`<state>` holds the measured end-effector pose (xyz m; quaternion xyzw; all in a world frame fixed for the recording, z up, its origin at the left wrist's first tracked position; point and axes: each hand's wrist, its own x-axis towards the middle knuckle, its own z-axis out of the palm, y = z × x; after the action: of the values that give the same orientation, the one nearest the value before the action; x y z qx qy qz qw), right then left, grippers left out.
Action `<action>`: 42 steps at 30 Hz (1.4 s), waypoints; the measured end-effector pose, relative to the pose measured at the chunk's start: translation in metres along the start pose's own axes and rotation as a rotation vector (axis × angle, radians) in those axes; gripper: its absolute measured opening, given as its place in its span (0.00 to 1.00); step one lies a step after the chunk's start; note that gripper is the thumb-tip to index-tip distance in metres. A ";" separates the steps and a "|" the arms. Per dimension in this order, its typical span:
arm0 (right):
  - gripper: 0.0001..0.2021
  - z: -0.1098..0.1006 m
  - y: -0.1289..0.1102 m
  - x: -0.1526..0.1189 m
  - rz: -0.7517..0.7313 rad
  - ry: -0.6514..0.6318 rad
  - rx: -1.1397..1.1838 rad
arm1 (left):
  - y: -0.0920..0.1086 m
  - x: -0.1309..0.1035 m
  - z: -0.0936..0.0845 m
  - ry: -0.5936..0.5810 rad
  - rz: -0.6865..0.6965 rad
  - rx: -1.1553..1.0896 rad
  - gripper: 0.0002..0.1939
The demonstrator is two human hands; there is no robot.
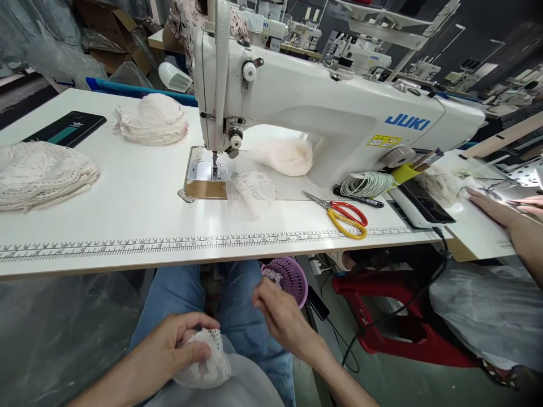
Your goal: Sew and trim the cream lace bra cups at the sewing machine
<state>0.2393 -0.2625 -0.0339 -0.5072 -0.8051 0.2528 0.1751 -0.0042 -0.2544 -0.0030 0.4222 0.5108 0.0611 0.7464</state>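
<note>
Below the table edge (127,264), left hand (180,343) holds lace (216,364), right hand (283,317) apart.

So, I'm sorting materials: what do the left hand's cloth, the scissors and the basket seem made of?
Cloth: matte white lace, by its small holes; fibre unclear.
Scissors: metal blades, by their sheen; glossy red-and-yellow handles, perhaps plastic.
Basket: probably smooth purple plastic, by its perforated wall.
</note>
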 end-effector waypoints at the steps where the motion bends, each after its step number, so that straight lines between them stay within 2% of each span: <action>1: 0.10 -0.002 0.008 -0.005 0.064 0.032 -0.039 | -0.002 -0.001 -0.002 0.009 0.002 0.007 0.28; 4: 0.10 -0.010 0.009 -0.017 0.137 0.061 -0.074 | -0.009 0.001 -0.005 -0.005 0.026 -0.004 0.30; 6: 0.07 -0.014 -0.008 -0.021 0.055 0.014 0.023 | -0.010 0.003 -0.005 -0.043 0.044 -0.027 0.30; 8: 0.09 -0.016 -0.029 -0.019 -0.098 -0.039 0.178 | -0.006 0.004 -0.003 -0.077 0.072 -0.019 0.27; 11: 0.07 -0.013 -0.048 -0.008 -0.215 -0.069 0.221 | 0.002 0.001 0.001 -0.074 0.104 0.034 0.22; 13: 0.06 -0.008 -0.050 -0.001 -0.226 -0.081 0.327 | 0.004 -0.002 0.001 -0.066 0.112 0.041 0.21; 17: 0.10 0.003 -0.048 0.008 -0.246 -0.048 0.716 | 0.002 -0.003 0.001 -0.065 0.127 -0.017 0.21; 19: 0.10 0.008 -0.047 0.009 -0.282 -0.047 0.791 | 0.001 -0.001 0.001 -0.049 0.137 -0.022 0.21; 20: 0.09 0.010 -0.045 0.008 -0.297 -0.061 0.760 | 0.002 -0.001 0.001 -0.029 0.142 -0.019 0.22; 22: 0.06 0.011 -0.036 0.002 -0.264 -0.107 0.510 | 0.003 0.000 0.000 0.036 0.150 -0.017 0.23; 25: 0.09 0.005 -0.003 -0.016 -0.047 -0.123 0.026 | 0.003 -0.001 -0.005 0.111 0.150 -0.035 0.23; 29: 0.15 -0.013 0.036 -0.042 0.193 -0.058 -0.163 | 0.001 0.001 -0.011 0.095 0.121 -0.098 0.23; 32: 0.13 -0.024 0.029 -0.043 0.238 -0.064 -0.177 | 0.002 0.005 -0.009 0.044 0.116 -0.173 0.22; 35: 0.06 -0.025 -0.002 -0.022 0.139 -0.076 0.003 | 0.005 0.005 -0.006 0.027 0.118 -0.214 0.20; 38: 0.23 -0.015 -0.028 0.005 -0.013 -0.077 0.450 | 0.007 0.001 -0.007 0.021 0.129 -0.215 0.20; 40: 0.23 -0.004 -0.036 0.018 0.014 -0.148 0.675 | 0.007 -0.003 -0.010 0.010 0.130 -0.221 0.20; 42: 0.25 0.005 -0.038 0.024 0.134 -0.226 0.856 | 0.005 -0.007 -0.014 0.004 0.120 -0.228 0.20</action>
<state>0.1990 -0.2559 -0.0157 -0.4094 -0.6073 0.6278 0.2634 -0.0170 -0.2464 0.0037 0.3642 0.4758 0.1642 0.7836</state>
